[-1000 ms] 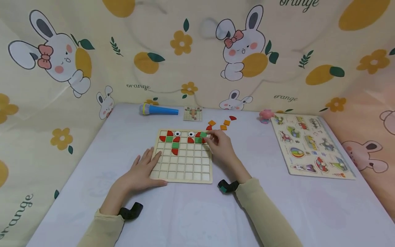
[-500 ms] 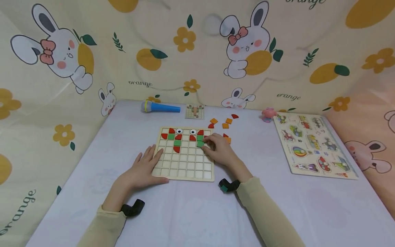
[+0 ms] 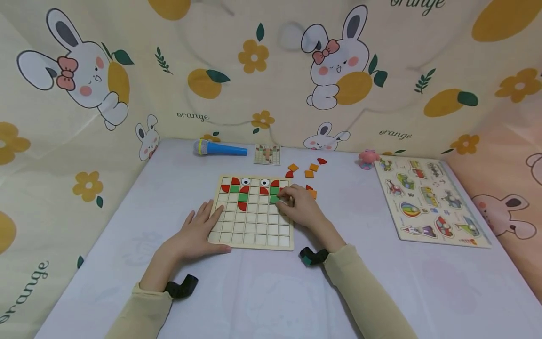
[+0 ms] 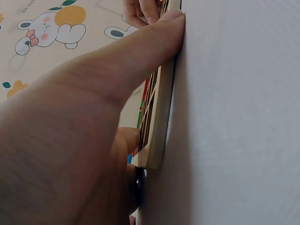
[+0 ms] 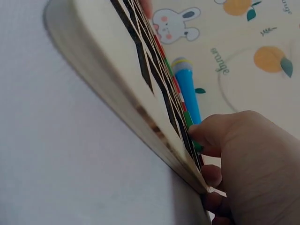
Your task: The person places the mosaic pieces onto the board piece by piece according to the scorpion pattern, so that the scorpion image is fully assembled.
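A wooden grid board (image 3: 256,229) lies on the table, its upper rows holding red quarter-round tiles (image 3: 242,206), green square tiles (image 3: 234,189) and two eye tiles (image 3: 264,182). My left hand (image 3: 190,234) rests along the board's left side, fingers spread, thumb (image 4: 154,40) at the near edge. At the board's right side, my right hand (image 3: 301,205) has its thumb and index finger curled at a green square tile (image 3: 274,199) in the third row, pinching its right side. The right wrist view shows the thumb (image 5: 206,132) against green at the board's surface; the fingers hide part of it.
Loose orange squares (image 3: 309,174) and red quarter-rounds (image 3: 322,161) lie beyond the board's upper right. A patterned card (image 3: 267,155) and a blue toy microphone (image 3: 222,149) lie at the back. To the right are a pink toy (image 3: 368,157) and a picture puzzle board (image 3: 432,202).
My right hand has brought the green square tile from above the second row down to the third-row cell, where it now lies nearly in line. My left hand stays in place.
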A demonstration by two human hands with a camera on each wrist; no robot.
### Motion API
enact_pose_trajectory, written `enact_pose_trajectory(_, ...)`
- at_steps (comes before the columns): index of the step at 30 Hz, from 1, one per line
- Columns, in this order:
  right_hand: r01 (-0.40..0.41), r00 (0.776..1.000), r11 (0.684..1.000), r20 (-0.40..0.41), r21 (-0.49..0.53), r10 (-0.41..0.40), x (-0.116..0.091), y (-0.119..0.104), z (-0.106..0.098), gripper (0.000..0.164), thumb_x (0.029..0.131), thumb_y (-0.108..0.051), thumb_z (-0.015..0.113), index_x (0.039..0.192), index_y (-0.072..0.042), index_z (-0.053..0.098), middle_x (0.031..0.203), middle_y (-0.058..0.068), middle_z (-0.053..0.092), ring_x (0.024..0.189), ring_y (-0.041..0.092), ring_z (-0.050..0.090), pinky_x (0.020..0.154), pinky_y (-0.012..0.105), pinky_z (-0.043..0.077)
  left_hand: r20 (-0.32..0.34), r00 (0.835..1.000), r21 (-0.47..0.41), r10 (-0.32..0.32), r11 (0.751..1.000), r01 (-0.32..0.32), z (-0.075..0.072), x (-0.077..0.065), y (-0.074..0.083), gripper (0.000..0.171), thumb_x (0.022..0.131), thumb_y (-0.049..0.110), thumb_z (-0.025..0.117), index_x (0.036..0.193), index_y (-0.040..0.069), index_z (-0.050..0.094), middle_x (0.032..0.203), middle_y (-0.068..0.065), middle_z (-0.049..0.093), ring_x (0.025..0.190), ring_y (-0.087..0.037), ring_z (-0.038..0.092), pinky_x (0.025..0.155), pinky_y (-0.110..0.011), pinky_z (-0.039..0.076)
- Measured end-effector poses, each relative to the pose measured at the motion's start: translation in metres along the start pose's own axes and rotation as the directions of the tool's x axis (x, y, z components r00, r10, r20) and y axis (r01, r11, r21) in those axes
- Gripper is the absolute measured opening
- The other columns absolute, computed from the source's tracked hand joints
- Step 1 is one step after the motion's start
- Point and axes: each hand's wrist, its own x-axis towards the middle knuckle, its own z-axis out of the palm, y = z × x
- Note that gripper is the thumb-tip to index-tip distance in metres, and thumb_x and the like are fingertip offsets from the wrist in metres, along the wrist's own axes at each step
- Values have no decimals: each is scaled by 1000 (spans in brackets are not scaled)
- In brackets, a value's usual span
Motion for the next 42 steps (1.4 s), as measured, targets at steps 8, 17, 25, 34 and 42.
enact_pose_trajectory(8,-9,1000,1000,-23,-26,8,0,-3,0,20,96,-22,72,111,-11,78,95,5,64,82,21,54,71,33,46,-3,1000,-5,5,1000,-5,-2,0,1,120,83,68,78,170,9,20,178,-22,1,164,-42,-1,129,-65,-1)
enact_pose_trajectory(17,-13,1000,999,-21,-29,12,2,-7,-2,20,96,-21,72,111,-11,80,94,4,63,81,21,54,69,33,45,-4,1000,-6,8,1000,-8,-3,1,2,119,84,67,78,170,9,19,178,-22,1,164,-41,-1,130,-64,-1)
enact_pose_trajectory(25,7,1000,999,-28,-43,-9,3,-8,-3,20,96,-21,72,112,-11,80,92,3,62,81,20,52,68,32,43,-14,1000,-7,13,1000,-13,-7,0,4,119,83,66,78,170,8,20,177,-23,2,164,-43,0,129,-65,0)
enact_pose_trajectory(34,13,1000,998,-11,-60,-14,2,-7,-2,24,96,-24,76,116,-11,76,95,4,62,85,21,53,72,33,44,-12,1000,-8,13,1000,-13,-6,0,4,120,83,66,79,170,7,21,177,-24,3,164,-44,0,129,-67,1)
enact_pose_trajectory(42,-44,999,999,-26,26,44,0,-3,-19,26,100,-25,75,120,-9,72,91,5,61,84,22,54,73,35,46,-1,1000,-14,9,1000,-9,0,-2,2,120,83,68,78,170,9,20,177,-23,1,164,-43,-1,129,-66,0)
